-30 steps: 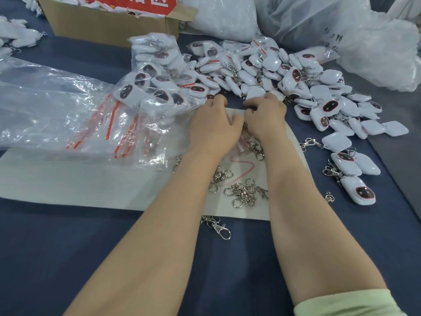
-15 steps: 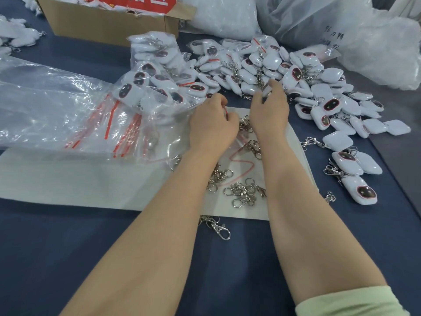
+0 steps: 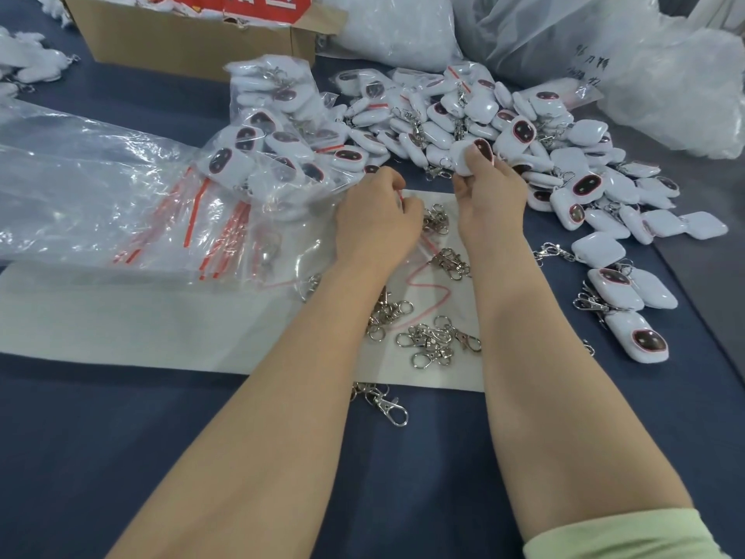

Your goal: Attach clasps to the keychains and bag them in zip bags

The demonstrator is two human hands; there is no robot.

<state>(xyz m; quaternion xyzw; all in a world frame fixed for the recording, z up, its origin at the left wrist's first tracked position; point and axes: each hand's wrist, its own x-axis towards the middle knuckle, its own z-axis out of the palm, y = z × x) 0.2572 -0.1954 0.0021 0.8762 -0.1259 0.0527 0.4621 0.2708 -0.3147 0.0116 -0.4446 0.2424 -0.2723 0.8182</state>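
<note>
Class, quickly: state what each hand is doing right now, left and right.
Left hand: closed, apparently pinching the zip bag by its edge.
Right hand: closed, holding a white keychain.

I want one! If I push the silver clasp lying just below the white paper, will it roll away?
Probably not: the clasp lies flat on the table, so it should slide. It looks like stiff, small metal, likely light.

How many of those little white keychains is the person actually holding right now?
1. The keychain is pinched in the right hand, at the near edge of the loose pile. The left hand grips a zip bag; its curled fingers may hide something.
</note>
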